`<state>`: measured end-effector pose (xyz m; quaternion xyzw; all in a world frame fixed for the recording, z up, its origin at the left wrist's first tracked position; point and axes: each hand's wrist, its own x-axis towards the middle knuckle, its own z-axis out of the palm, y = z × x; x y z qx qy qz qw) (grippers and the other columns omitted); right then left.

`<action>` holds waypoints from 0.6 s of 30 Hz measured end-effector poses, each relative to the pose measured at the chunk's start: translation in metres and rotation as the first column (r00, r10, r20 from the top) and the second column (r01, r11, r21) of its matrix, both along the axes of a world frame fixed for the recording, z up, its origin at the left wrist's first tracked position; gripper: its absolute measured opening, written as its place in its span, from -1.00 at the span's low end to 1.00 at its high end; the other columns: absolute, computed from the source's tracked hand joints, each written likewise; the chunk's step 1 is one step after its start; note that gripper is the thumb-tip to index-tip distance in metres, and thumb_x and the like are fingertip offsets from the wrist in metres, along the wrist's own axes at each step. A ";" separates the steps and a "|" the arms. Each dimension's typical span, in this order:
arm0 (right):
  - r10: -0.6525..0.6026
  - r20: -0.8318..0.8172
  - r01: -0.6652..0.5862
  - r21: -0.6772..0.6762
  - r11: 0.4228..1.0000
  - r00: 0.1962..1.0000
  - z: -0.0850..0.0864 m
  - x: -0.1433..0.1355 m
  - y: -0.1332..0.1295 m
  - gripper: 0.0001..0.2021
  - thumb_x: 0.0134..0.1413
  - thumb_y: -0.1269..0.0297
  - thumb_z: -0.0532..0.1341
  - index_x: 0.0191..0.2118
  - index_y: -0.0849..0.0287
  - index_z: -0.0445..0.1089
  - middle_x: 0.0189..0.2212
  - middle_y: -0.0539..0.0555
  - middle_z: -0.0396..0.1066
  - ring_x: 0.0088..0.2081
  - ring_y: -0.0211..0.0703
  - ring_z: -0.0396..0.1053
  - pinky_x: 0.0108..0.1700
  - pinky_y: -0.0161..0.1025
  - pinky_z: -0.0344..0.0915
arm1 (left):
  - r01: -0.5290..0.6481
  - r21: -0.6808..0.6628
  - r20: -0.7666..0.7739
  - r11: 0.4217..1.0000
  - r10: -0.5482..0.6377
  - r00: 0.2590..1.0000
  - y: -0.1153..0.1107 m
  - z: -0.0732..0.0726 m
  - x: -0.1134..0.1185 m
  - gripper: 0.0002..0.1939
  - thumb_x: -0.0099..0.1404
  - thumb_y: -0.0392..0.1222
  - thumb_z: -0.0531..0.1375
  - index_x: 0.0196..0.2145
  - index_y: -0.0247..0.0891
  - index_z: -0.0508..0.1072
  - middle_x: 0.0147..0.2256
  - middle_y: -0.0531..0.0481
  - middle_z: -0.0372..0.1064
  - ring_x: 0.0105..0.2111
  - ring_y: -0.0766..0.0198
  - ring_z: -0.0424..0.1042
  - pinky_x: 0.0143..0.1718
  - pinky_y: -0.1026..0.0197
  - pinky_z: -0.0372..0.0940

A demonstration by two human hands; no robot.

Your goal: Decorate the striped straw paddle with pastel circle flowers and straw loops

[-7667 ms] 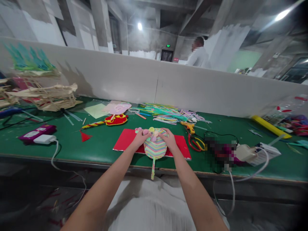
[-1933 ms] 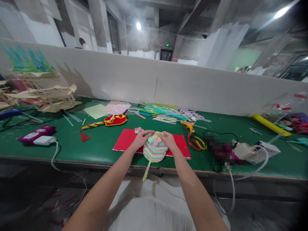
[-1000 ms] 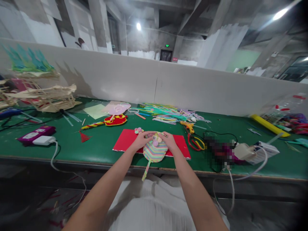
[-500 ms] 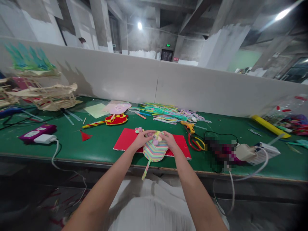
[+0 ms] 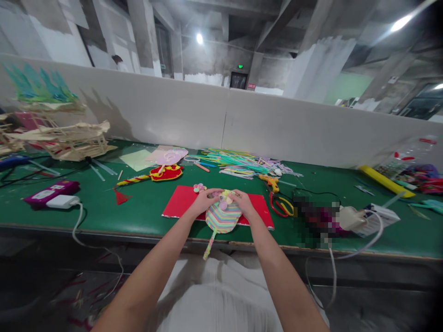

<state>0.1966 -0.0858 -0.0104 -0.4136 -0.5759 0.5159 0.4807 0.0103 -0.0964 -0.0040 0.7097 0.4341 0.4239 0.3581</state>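
Pastel-striped fan [image 5: 223,222] sat at the near-middle of the green table [image 5: 138,203], over the red board [image 5: 178,200], its handle [image 5: 209,246] jutting toward the wearer past the table's front edge. Flat on the board or lifted a touch: couldn't tell.

Left hand [image 5: 205,201] was part curled, thumb over the upper left of the fan, fingers around the rim, nearly closed in a pinch. Right hand [image 5: 242,203] mirrored it at the upper right, thumb and fingers close together on the edge. Pastel flowers [image 5: 224,201] lay between the thumbs; what the left thumb pressed, flower or fan face, was too small to make out. A loose-looking flower [image 5: 200,187] was on the board beside the left hand.

Handling, judged: light, thin, probably card or foam-like, fairly stiff across the face but easy to crease. Not slippery, by the look of it. Flowers seemed the fragile bit, likely to peel if dragged. Best hold: both side rims, clear of the petals; the slim neck looked weak, so lifting by the handle alone was a poor choice.
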 end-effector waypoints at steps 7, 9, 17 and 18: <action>0.012 -0.006 -0.012 -0.004 1.000 1.000 -0.001 0.000 -0.001 -0.77 -0.27 0.12 0.26 -0.49 0.19 0.34 -0.57 -0.07 0.28 -0.52 -0.29 0.18 -0.45 -0.33 0.10 | -0.007 0.006 -0.006 1.000 0.007 1.000 -0.002 0.002 0.001 -0.61 0.09 -0.15 0.16 -0.10 -0.30 0.42 -0.14 -0.08 0.42 -0.16 0.18 0.37 -0.14 0.21 0.24; 0.014 -0.002 -0.014 -0.007 1.000 1.000 -0.002 0.000 0.000 -0.75 -0.26 0.11 0.26 -0.47 0.19 0.35 -0.55 -0.06 0.30 -0.50 -0.28 0.20 -0.43 -0.32 0.12 | -0.010 0.000 -0.002 1.000 0.010 1.000 -0.003 0.003 0.002 -0.61 0.10 -0.14 0.16 -0.10 -0.31 0.42 -0.14 -0.09 0.42 -0.16 0.17 0.37 -0.14 0.21 0.25; -0.045 0.100 0.036 0.085 0.996 0.994 0.007 -0.005 -0.007 -0.68 -0.15 -0.01 0.19 -0.51 0.21 0.33 -0.57 -0.06 0.26 -0.50 -0.29 0.15 -0.44 -0.34 0.09 | -0.025 -0.021 0.016 0.999 0.025 1.000 -0.003 0.003 0.003 -0.61 0.08 -0.14 0.17 -0.11 -0.31 0.43 -0.16 -0.10 0.43 -0.17 0.19 0.38 -0.13 0.21 0.26; -0.050 0.117 0.039 0.093 0.995 0.992 0.007 -0.005 -0.007 -0.67 -0.14 -0.02 0.18 -0.51 0.21 0.33 -0.58 -0.06 0.25 -0.50 -0.29 0.15 -0.44 -0.34 0.08 | -0.026 -0.019 0.020 0.999 0.026 0.999 -0.003 0.002 0.003 -0.62 0.08 -0.15 0.17 -0.12 -0.31 0.43 -0.17 -0.10 0.44 -0.17 0.19 0.38 -0.13 0.21 0.26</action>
